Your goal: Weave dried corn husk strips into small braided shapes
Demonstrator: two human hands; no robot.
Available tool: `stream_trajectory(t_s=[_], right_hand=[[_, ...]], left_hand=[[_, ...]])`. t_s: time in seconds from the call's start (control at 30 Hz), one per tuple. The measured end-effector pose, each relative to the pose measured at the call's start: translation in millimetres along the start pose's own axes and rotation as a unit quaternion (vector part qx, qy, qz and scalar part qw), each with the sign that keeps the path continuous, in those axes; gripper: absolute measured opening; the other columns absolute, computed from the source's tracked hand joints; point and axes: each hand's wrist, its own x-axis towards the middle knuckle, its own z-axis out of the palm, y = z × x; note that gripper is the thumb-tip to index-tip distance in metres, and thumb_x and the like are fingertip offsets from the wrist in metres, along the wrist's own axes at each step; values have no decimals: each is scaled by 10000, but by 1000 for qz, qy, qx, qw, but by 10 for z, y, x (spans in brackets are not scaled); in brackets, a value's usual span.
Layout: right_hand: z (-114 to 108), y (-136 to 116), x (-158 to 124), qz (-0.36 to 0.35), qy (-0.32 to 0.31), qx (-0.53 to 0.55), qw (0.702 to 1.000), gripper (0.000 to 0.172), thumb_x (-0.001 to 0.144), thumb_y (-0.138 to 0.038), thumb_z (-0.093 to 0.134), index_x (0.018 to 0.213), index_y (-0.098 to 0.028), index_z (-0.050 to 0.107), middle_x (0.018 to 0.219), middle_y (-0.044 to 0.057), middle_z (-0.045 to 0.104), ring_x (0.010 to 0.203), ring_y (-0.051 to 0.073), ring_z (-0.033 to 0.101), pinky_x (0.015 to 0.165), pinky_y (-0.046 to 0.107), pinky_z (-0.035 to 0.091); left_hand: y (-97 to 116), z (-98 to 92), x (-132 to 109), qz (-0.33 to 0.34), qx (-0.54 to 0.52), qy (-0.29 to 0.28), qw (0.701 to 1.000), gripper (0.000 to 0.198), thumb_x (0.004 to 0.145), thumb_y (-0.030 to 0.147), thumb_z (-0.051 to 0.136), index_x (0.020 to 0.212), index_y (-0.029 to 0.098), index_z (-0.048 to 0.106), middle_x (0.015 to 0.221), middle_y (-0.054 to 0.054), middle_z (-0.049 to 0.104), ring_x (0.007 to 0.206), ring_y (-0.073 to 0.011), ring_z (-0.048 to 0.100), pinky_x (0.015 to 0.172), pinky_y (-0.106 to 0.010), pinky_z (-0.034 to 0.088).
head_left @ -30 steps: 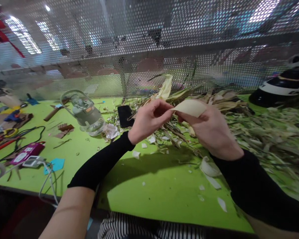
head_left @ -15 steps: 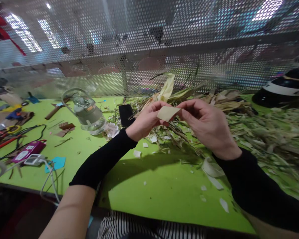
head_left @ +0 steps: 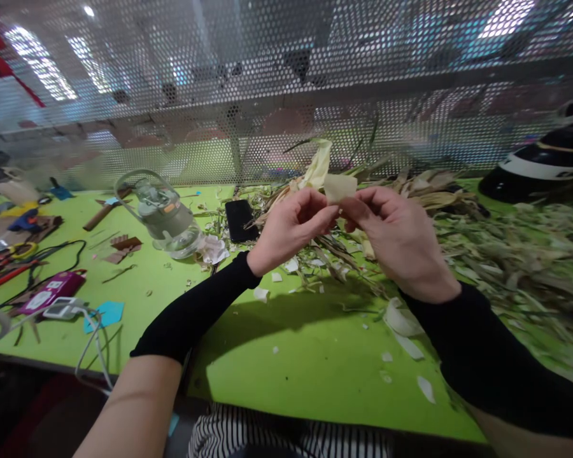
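A small pale cream piece of corn husk (head_left: 340, 187) is held up between my two hands, above the green table. My left hand (head_left: 298, 219) pinches its lower left edge, thumb and fingers pressed together. My right hand (head_left: 394, 235) grips the lower right edge between thumb and forefinger. The fingertips of both hands nearly meet below the piece. Behind them rises a taller yellowish husk (head_left: 319, 164) from a heap of dry leaves. Below the hands lie thin strips and small white scraps (head_left: 261, 294) on the table.
A clear water jug (head_left: 167, 216) with a handle stands left, beside a black phone (head_left: 241, 221). A purple box (head_left: 52, 292), white cables and tools lie farther left. Shredded husks (head_left: 516, 261) cover the right side. A perforated metal screen (head_left: 262, 95) closes the back; a black-and-white object (head_left: 539, 165) stands far right.
The husk piece has turned from lying flat and slanted to standing upright above the fingertips. My left thumb has come across to its lower edge, and the hands are closer together.
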Motion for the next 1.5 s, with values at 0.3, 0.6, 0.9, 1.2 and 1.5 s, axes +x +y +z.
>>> stream_trajectory(t_s=[0.3,0.6,0.9,1.2,1.5], right_hand=[[36,-5,-35,15,-23,28,999,369,810,-591,801,815,-234,708,709,6,656,631,156,560,607,310,496],[15,-28,-33,18,-43,52,998,312,761,-517,850,824,-259,687,763,2,685,706,174,609,695,345,559],[-42,35,-24,-59,-72,-53,994,283,834,-512,787,942,-257,732,885,36,748,765,213,665,766,405,571],[-10,61,-18,-55,-37,-28,997,313,844,-555,780,899,-254,714,834,32,703,746,204,625,691,354,512],[22,43,18,53,-63,106,991,402,757,-576,843,728,-221,655,697,-14,571,651,131,493,613,290,421]], left_hand=[[59,1,-20,-77,-49,6,996,258,880,210,733,767,179,504,663,57,603,567,-32,532,561,-175,421],[75,2,1,-179,-139,10,974,291,853,211,755,749,188,484,670,61,569,609,-39,546,527,-150,409],[49,-44,44,-251,-205,43,945,155,906,178,680,809,177,559,656,52,550,535,-24,488,505,-131,422],[56,-41,28,-175,-153,13,972,253,906,209,720,778,181,504,699,55,575,580,-29,543,536,-144,455],[-6,-26,7,-5,12,-2,1000,235,840,212,790,856,175,559,759,48,639,635,-40,605,628,-171,506]])
